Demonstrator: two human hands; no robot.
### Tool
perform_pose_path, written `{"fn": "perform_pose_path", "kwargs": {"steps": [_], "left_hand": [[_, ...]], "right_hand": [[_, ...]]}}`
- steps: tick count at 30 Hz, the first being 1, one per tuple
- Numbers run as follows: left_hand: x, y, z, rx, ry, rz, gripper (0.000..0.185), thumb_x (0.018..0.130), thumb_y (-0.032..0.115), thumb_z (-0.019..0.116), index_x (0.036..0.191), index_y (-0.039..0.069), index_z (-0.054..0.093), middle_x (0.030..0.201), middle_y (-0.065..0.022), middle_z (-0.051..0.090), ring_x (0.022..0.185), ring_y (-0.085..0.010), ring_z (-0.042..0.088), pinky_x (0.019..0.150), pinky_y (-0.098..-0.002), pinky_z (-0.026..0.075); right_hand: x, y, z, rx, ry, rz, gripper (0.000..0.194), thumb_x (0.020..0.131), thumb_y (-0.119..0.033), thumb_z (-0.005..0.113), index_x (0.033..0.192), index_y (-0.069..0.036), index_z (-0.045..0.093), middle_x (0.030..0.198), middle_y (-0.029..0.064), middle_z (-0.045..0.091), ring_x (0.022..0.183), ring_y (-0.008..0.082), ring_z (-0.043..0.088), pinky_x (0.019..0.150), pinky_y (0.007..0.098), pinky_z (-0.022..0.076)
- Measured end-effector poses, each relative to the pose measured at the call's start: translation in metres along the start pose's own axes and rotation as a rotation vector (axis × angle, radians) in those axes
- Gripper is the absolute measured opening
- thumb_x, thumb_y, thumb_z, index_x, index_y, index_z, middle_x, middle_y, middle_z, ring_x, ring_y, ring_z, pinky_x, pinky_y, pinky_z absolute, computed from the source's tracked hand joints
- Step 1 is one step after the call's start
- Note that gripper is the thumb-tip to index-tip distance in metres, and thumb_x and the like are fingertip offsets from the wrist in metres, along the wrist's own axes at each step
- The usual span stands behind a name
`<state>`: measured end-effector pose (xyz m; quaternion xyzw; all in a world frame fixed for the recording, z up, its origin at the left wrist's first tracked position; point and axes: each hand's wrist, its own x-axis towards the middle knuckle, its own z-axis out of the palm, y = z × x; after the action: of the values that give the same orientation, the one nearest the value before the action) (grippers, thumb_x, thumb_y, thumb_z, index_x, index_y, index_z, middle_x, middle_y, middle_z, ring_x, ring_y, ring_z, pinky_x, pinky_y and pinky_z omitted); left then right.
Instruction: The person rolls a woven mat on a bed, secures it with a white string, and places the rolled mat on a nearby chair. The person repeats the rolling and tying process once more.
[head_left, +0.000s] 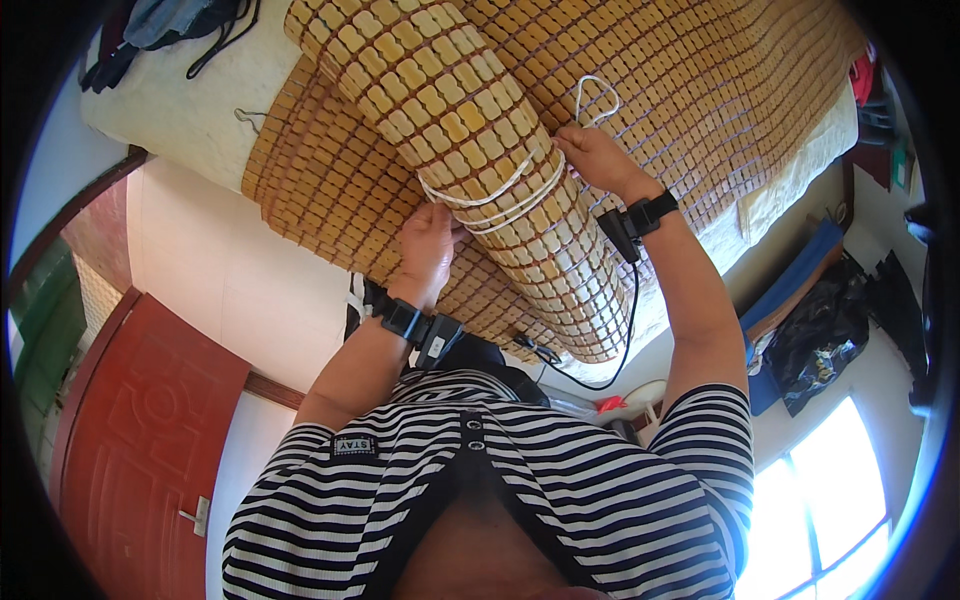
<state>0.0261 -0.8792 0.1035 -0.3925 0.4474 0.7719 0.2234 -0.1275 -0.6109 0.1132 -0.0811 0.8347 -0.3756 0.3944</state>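
A rolled bamboo-tile sleeping mat (450, 112) lies slantwise across another bamboo-tile mat (660, 67) spread flat on a bed. White cord (517, 214) passes around the roll in several strands. On the roll's left side, my left hand (427, 240) has its fingers pinched together near the cord; whether cord is between them is hidden. My right hand (600, 161) grips the cord at the roll's right side. From that hand a loose loop of white cord (598, 97) sticks out over the flat mat. Both wrists carry black strapped devices.
Dark clothing (176, 22) lies on the pale bedding (202, 127) at upper left. A black cable (630, 330) hangs from the right wrist device. A red door (150, 420) stands at lower left. To the right are a black plastic bag (817, 330) and a bright window (817, 495).
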Motion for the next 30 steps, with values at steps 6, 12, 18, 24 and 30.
{"fn": "perform_pose_path", "kwargs": {"steps": [6, 12, 18, 24, 30], "left_hand": [[0.008, -0.005, -0.014, -0.065, -0.128, -0.022, 0.033, 0.110, 0.028, 0.054, 0.123, 0.000, 0.064, 0.118, -0.0115, 0.072, 0.105, -0.0225, 0.070, 0.096, -0.0419, 0.056], [0.017, -0.010, -0.021, 0.061, -0.224, 0.021, 0.030, 0.110, 0.023, 0.054, 0.127, 0.000, 0.063, 0.119, -0.0106, 0.072, 0.108, -0.0200, 0.069, 0.093, -0.0364, 0.058], [0.011, -0.007, -0.006, -0.080, -0.106, -0.068, 0.029, 0.109, 0.021, 0.054, 0.130, 0.001, 0.061, 0.126, -0.0100, 0.069, 0.111, -0.0211, 0.068, 0.097, -0.0379, 0.057], [0.007, -0.006, 0.004, -0.206, -0.079, -0.075, 0.030, 0.110, 0.025, 0.053, 0.117, -0.001, 0.065, 0.119, -0.0116, 0.071, 0.105, -0.0180, 0.068, 0.094, -0.0353, 0.055], [0.004, -0.006, 0.006, -0.261, -0.113, -0.047, 0.031, 0.110, 0.026, 0.054, 0.117, -0.002, 0.065, 0.122, -0.0118, 0.071, 0.108, -0.0186, 0.068, 0.098, -0.0356, 0.054]], "right_hand": [[0.011, -0.006, -0.016, -0.109, -0.118, -0.042, 0.025, 0.104, -0.024, 0.059, 0.098, -0.001, 0.065, 0.080, 0.0195, 0.065, 0.075, 0.0368, 0.063, 0.070, 0.0446, 0.0506], [0.011, -0.029, -0.020, -0.648, -0.026, -0.089, 0.017, 0.095, -0.018, 0.063, 0.107, -0.008, 0.069, 0.077, 0.0185, 0.068, 0.077, 0.0386, 0.069, 0.066, 0.0464, 0.0547], [-0.004, -0.044, -0.009, -0.984, 0.009, -0.142, 0.021, 0.087, -0.010, 0.062, 0.106, -0.013, 0.071, 0.080, 0.0111, 0.069, 0.073, 0.0302, 0.072, 0.061, 0.0416, 0.0569], [-0.009, -0.054, -0.009, -0.989, 0.045, -0.058, 0.023, 0.087, -0.009, 0.063, 0.108, -0.014, 0.071, 0.081, 0.0095, 0.068, 0.074, 0.0285, 0.072, 0.062, 0.0388, 0.0567], [-0.010, -0.047, -0.007, -0.969, 0.204, -0.162, 0.025, 0.089, -0.011, 0.065, 0.112, -0.013, 0.072, 0.083, 0.0090, 0.068, 0.076, 0.0286, 0.072, 0.065, 0.0398, 0.0562]]}}
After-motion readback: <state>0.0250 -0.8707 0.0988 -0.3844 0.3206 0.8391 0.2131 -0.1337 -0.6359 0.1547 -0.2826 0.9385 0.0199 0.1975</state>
